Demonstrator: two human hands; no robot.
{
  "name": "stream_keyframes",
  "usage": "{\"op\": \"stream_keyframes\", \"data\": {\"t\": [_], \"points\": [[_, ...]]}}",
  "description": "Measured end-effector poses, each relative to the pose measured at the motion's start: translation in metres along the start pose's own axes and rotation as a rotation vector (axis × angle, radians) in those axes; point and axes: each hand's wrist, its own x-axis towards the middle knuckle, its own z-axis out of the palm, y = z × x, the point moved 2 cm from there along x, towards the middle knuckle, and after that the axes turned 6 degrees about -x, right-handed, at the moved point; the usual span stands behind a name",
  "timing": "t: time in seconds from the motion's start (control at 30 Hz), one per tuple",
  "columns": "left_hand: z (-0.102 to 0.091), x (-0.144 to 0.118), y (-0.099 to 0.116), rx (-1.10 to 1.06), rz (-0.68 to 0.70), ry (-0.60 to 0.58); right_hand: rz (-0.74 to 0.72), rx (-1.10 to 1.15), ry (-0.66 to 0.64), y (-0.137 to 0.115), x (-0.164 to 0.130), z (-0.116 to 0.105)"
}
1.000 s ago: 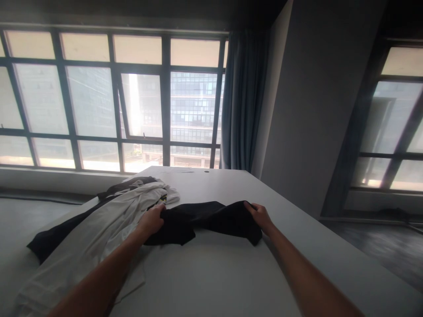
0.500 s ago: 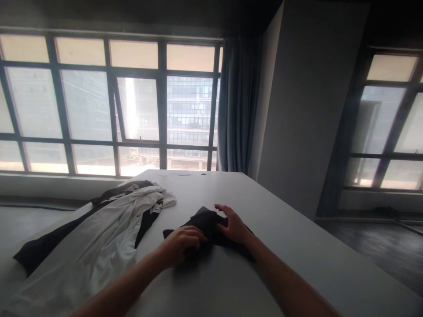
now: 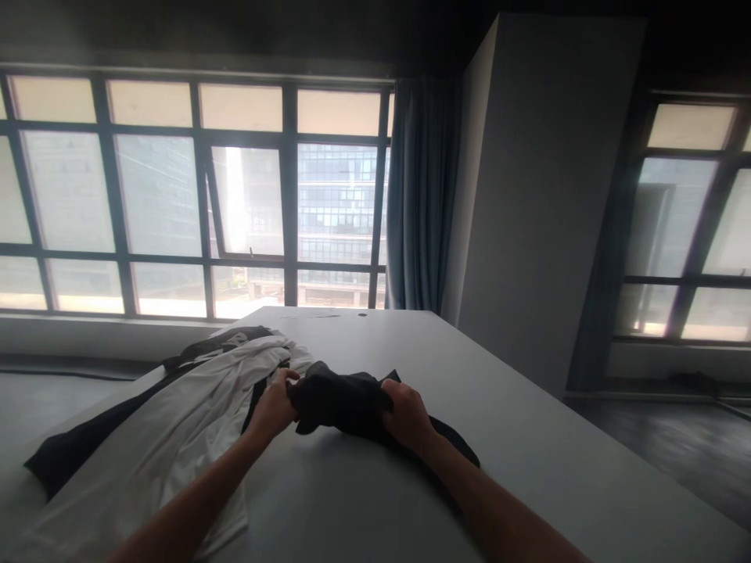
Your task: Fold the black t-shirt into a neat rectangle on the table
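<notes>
Black cloth (image 3: 346, 403), bunched betw. the L hand (image 3: 277, 407), pinched closed on its end, and the R hand (image 3: 409, 416), curled tight farther along, looked to me lightwt., soft, floppy, prob. best gripped by opp. edges.

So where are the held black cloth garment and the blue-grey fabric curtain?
Held black cloth garment (image 3: 345, 402), head view: its bunched middle.
Blue-grey fabric curtain (image 3: 421, 203), head view: its folds around mid-height.
</notes>
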Motion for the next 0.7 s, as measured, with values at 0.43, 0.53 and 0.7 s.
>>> {"op": "stream_keyframes", "data": {"t": [0.43,0.53,0.7], "points": [[0.05,-0.032,0.015,-0.634,0.207,-0.438,-0.52,0.155,-0.065,-0.042,-0.009,0.008],[0.057,-0.027,0.014,-0.562,0.194,-0.263,-0.458,0.184,-0.088,-0.045,-0.009,0.006],[0.006,-0.001,0.009,-0.843,0.058,-0.047,-0.248,0.256,-0.024,-0.023,-0.002,-0.011]]}}
